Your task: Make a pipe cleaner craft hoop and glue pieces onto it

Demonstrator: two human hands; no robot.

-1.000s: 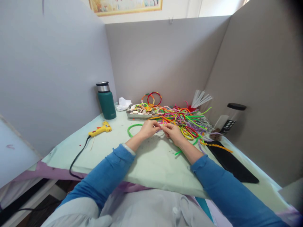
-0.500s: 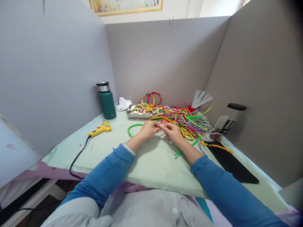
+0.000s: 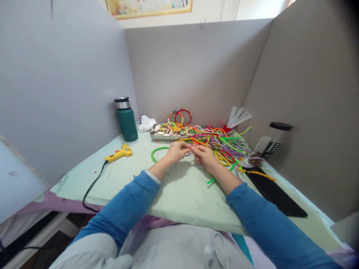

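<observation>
My left hand (image 3: 178, 151) and my right hand (image 3: 204, 156) meet fingertip to fingertip over the table, both closed in a pinch. Between them shows a bit of a thin pinkish-purple pipe cleaner (image 3: 189, 153), mostly covered by the fingers. A green fuzzy ring (image 3: 153, 154) lies by my left hand, partly behind it. Just beyond my right hand spreads a tangled heap of coloured pipe cleaners (image 3: 221, 140), with a yellow loop (image 3: 221, 160) at its near side. One green pipe cleaner end (image 3: 211, 181) pokes out under my right wrist.
A metal tray (image 3: 164, 138) of shells stands at the back, with a red ring (image 3: 191, 118) behind it. On the left are a green bottle (image 3: 127, 123) and a corded yellow glue gun (image 3: 119, 153). A black flat object (image 3: 276, 194) and clear container (image 3: 273, 140) sit right.
My right hand has turned slightly, its fingers curling in more at the pinch. My left hand has barely shifted. The things on the table stay where they were.
</observation>
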